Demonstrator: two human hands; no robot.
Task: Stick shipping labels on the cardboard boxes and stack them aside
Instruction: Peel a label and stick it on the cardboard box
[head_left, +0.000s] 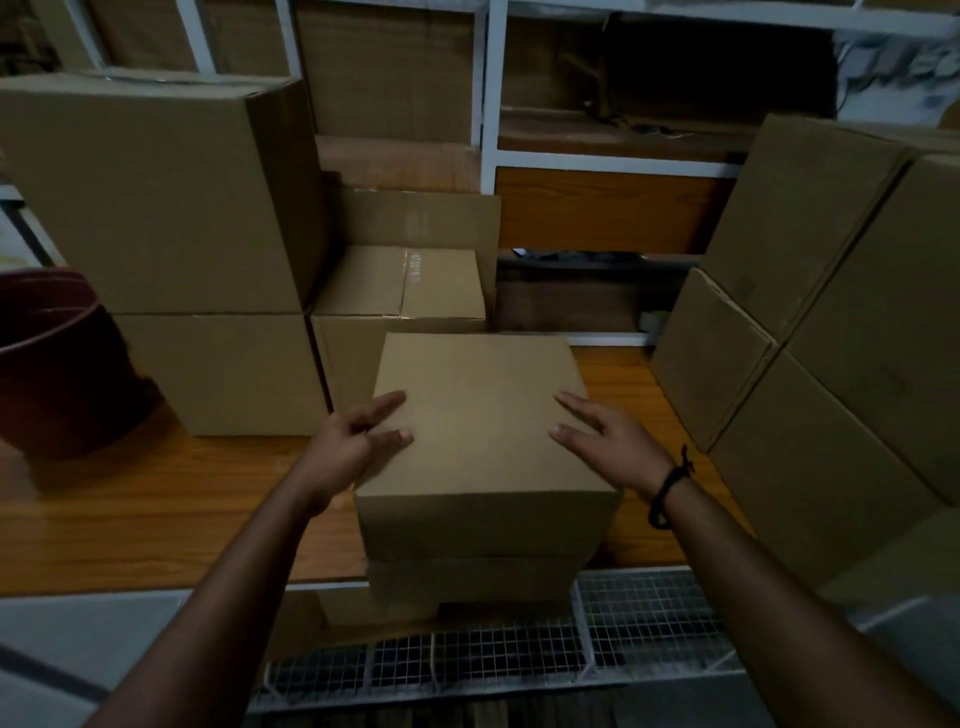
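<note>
A plain cardboard box (480, 415) sits in front of me on top of another cardboard box (467, 577), at the near edge of a wooden table (156, 499). No label shows on its top. My left hand (353, 441) rests on the box's left edge with fingers laid flat on the top. My right hand (605, 436), with a dark bracelet on the wrist, lies on the right edge, fingers straight and spread.
Large cardboard boxes are stacked at left (156, 208), behind (400, 291) and at right (831, 312). A dark red bucket (57, 364) stands far left. White shelving (491, 104) rises behind. A wire mesh rack (519, 654) lies below the table edge.
</note>
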